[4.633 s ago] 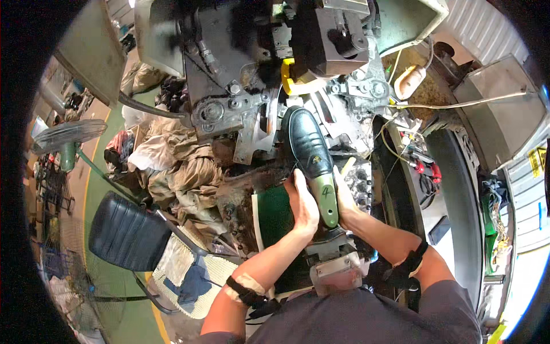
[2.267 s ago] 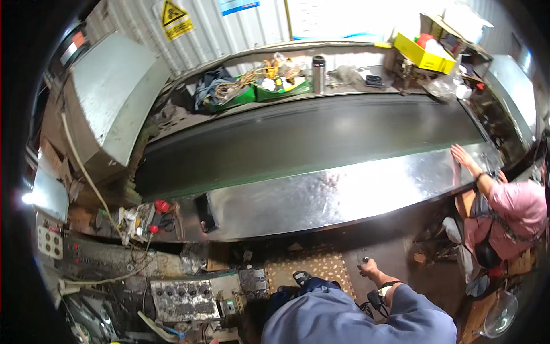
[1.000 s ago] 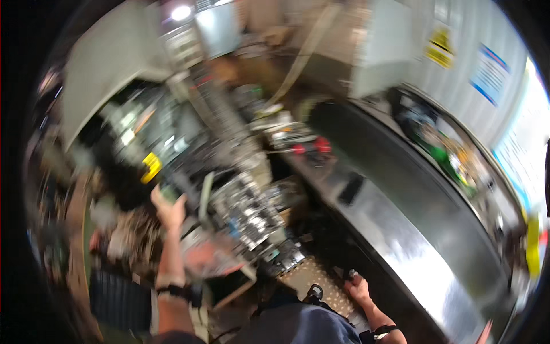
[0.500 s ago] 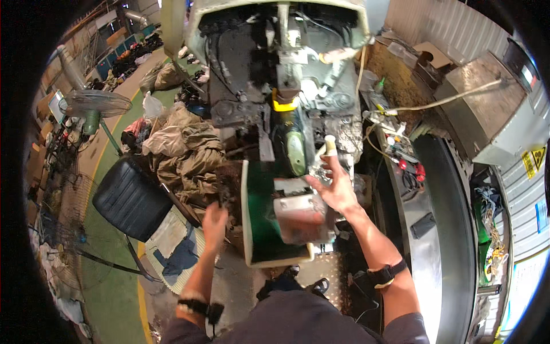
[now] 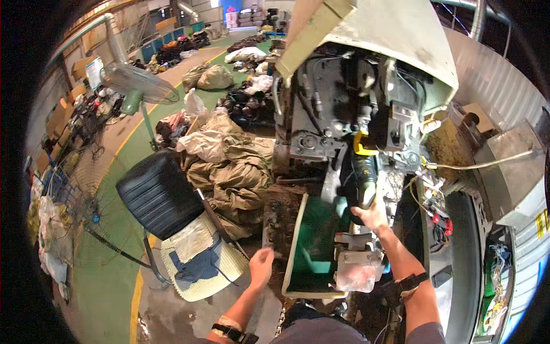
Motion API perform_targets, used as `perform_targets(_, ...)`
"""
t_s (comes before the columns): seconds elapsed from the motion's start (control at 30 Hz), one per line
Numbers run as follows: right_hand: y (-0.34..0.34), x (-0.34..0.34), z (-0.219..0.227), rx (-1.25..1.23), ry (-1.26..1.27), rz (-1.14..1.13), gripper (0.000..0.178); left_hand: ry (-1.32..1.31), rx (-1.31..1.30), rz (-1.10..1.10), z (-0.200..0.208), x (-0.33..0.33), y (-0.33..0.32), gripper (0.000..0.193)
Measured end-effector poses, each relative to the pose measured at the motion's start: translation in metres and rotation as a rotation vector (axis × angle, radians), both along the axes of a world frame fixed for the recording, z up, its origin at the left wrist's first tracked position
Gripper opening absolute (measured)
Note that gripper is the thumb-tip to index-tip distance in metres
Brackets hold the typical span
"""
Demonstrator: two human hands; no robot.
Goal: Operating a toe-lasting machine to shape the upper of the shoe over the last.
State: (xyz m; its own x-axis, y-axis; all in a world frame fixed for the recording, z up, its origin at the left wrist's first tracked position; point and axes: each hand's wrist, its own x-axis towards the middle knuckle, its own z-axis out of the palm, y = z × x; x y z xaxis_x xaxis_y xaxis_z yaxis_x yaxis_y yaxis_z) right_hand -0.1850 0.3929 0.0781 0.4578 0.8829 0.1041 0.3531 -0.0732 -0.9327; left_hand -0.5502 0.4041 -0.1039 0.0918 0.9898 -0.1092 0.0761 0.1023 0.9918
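Observation:
My right hand is closed around the near end of a dark, long shoe-shaped piece with a yellow band at its far end. That piece points away from me into the opened front of a large machine; part of its grip is hidden behind my fingers. To the left, my left hand hangs in the air with its fingers curled in. Nothing shows in it, and it touches nothing. Between the hands stands a green-lined bin with a pale rim. A metal block with a worn flat plate sits at its right side.
A black chair with a woven seat cover and a blue cloth stands at the left. Brown sacks are heaped behind it, and a fan stands farther back. A metal counter and a hanging pale cable lie on the right.
My view has swung left and up. My right hand, with fingers spread beside the piece before, has closed on its near end. My left hand stays curled, off to the left.

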Motion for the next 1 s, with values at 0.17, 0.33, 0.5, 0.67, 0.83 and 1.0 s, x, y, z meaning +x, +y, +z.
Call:
perform_targets(0.17,-0.071,-0.026,0.080,-0.276,0.412,-0.019,0.106,-0.371,0.023,-0.166,0.125,0.095,0.029,0.028)
perform_targets(0.33,-0.171,-0.092,0.055,0.162,-0.082,0.047,0.116,-0.842,-0.002,-0.597,0.230,0.165,0.024,0.068)
perform_targets(0.5,-0.228,-0.109,0.000,0.323,-0.057,-0.004,0.117,-0.503,0.166,-0.881,0.265,0.188,-0.026,0.047)
perform_targets(0.67,-0.286,-0.100,-0.009,0.248,-0.224,-0.132,0.126,-0.529,0.081,-0.990,0.259,0.231,-0.072,0.041)
perform_targets(0.83,-0.365,-0.078,-0.006,0.248,-0.180,-0.223,0.131,-0.546,-0.406,-0.895,0.225,0.293,-0.124,0.035)
perform_targets(1.0,-0.447,-0.062,-0.025,0.403,0.257,-0.830,0.089,-0.363,-0.844,-0.883,0.160,0.368,-0.226,0.032)
